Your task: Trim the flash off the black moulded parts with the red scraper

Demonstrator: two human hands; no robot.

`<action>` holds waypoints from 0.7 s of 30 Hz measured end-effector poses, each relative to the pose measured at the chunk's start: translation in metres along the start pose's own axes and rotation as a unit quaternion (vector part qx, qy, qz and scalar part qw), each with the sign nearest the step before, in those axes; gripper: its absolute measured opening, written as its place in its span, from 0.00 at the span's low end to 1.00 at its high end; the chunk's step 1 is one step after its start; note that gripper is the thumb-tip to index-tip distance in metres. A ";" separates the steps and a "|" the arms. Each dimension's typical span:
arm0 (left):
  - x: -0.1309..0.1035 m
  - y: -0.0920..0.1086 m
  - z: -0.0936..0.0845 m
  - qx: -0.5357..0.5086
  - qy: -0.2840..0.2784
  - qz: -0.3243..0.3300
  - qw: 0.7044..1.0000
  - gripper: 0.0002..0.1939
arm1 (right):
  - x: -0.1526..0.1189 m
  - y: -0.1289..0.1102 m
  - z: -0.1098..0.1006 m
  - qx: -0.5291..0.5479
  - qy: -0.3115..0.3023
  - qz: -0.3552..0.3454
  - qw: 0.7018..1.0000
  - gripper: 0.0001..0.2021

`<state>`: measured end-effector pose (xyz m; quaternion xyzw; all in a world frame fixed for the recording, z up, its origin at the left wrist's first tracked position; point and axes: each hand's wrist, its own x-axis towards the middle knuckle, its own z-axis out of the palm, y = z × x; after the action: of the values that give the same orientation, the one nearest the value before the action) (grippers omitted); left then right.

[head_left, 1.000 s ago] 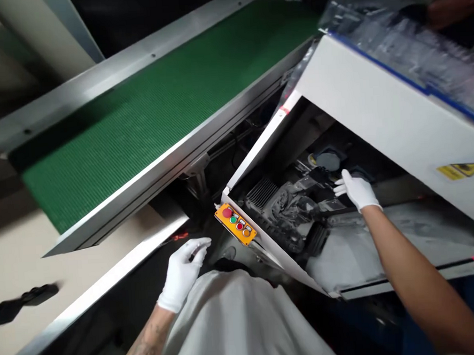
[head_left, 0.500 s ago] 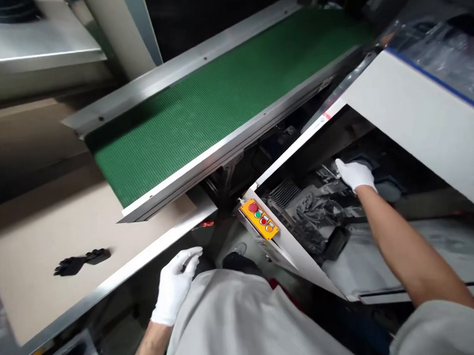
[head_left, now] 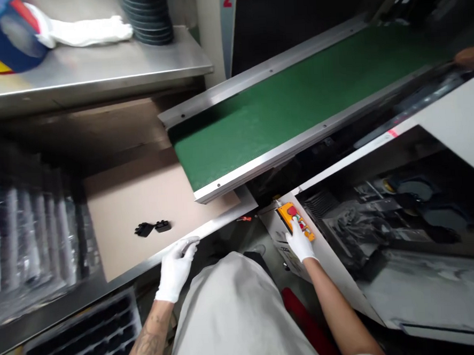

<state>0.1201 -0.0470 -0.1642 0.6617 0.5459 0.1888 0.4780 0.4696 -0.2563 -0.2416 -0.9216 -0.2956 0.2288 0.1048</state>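
My right hand [head_left: 300, 241], in a white glove, is at a yellow push-button box [head_left: 308, 231] with red and green buttons. A finger reaches up onto the buttons and nothing is held. The box sits on the edge of a white machine cabinet [head_left: 330, 252]. My left hand [head_left: 175, 269], also gloved, is by the metal front edge of the left table, loosely bent with a gap between thumb and fingers. Beyond it, two small black parts [head_left: 154, 227] lie on a tan board [head_left: 141, 186].
A green conveyor belt [head_left: 266, 122] slopes across the middle. Dark parts [head_left: 367, 212] and clear bags fill the cabinet opening. Bagged sheets [head_left: 34, 222] stand at left; a black tray [head_left: 86, 336] is below. Another person's hand [head_left: 470, 57] shows at far right.
My right hand has come out of the cabinet opening, leftward to the button box. The view has swung left, bringing the metal shelf and bagged sheets in. The left hand keeps a similar pose.
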 end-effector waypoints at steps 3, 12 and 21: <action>-0.002 -0.022 -0.025 0.002 0.040 -0.020 0.999 0.15 | -0.003 0.002 0.021 0.005 -0.021 0.024 0.999 0.34; -0.020 -0.056 -0.065 -0.021 0.123 -0.064 0.990 0.14 | 0.029 -0.012 0.004 0.100 -0.040 0.069 0.992 0.28; -0.033 -0.065 -0.094 -0.056 0.255 -0.100 0.960 0.14 | 0.041 -0.064 0.123 0.366 -0.184 0.099 0.907 0.42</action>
<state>0.0014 -0.0399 -0.1659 0.5059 0.7016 0.3327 0.3756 0.4076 -0.1734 -0.3431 -0.7843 -0.1125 0.4960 0.3553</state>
